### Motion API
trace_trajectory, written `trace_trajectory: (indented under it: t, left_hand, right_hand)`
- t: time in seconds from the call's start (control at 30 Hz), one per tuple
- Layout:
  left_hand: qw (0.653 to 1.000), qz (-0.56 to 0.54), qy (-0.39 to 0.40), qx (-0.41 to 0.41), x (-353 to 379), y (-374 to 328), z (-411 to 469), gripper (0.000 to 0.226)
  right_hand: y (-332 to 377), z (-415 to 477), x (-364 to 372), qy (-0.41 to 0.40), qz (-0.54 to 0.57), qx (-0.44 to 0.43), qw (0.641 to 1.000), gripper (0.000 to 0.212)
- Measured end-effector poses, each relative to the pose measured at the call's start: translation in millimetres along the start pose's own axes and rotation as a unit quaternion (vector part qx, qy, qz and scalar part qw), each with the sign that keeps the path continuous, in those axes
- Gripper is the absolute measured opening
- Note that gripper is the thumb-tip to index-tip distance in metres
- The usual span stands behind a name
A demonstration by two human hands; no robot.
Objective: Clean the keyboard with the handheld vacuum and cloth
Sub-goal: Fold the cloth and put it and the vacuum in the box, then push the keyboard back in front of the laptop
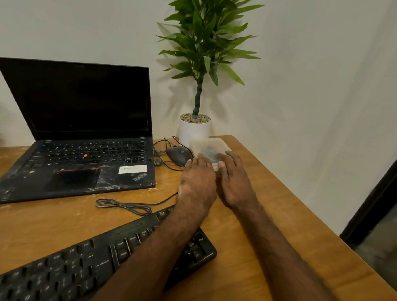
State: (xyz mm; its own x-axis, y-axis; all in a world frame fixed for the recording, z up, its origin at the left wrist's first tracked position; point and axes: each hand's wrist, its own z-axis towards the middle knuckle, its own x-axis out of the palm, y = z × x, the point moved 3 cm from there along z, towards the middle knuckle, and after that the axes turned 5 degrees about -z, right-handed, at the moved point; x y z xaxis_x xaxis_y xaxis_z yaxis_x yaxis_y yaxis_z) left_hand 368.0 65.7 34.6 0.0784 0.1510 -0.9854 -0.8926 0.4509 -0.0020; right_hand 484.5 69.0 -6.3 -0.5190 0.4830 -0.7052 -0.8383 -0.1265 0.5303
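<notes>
Because it likely stores the cleaning tools, the left hand point(198, 180) and right hand point(236, 183) rest straight-fingered on the lidded box point(210, 144)

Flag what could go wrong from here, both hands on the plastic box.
1. The left hand and right hand rest on the plastic box, close beside the mouse and the white plant pot; sliding it could bump either.
2. The left forearm crosses above the keyboard; drawing the box back may drag over its keys.
</notes>
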Motion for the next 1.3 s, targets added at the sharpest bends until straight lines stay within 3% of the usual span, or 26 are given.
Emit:
trace_trajectory:
  t: [0.23,0.43,0.57,0.67,0.8,0.93,1.1,1.3]
  left_hand:
    - [0.999,-0.023,0.023,-0.013,-2,2,0,0.072]
    - [0.998,-0.060,0.012,-0.032,1,18,-37,0.076]
    - [0.994,-0.094,-0.042,-0.029,-18,31,-81,0.071]
    - [0.988,-0.123,-0.085,-0.025,-38,44,-128,0.071]
    - [0.981,-0.170,-0.095,-0.021,-54,66,-197,0.077]
    - [0.974,-0.190,-0.103,-0.066,-57,105,-271,0.084]
    - [0.961,-0.177,-0.125,-0.174,-62,173,-354,0.110]
    - [0.942,-0.161,-0.126,-0.265,-44,226,-414,0.127]
  right_hand:
    - [0,-1,0,-0.014,-0.054,-0.017,0.998,0.056]
    - [18,-29,-25,-0.189,0.031,0.060,0.980,0.037]
    - [34,-58,-36,-0.229,0.045,0.094,0.968,0.034]
    - [58,-84,-37,-0.176,0.084,0.081,0.977,0.036]
    - [83,-114,-30,-0.011,0.144,0.084,0.986,0.038]
    - [96,-138,-23,0.108,0.096,0.084,0.986,0.060]
    - [103,-153,-16,0.181,0.052,0.041,0.981,0.084]
    - [106,-163,-20,0.209,0.028,0.039,0.977,0.113]
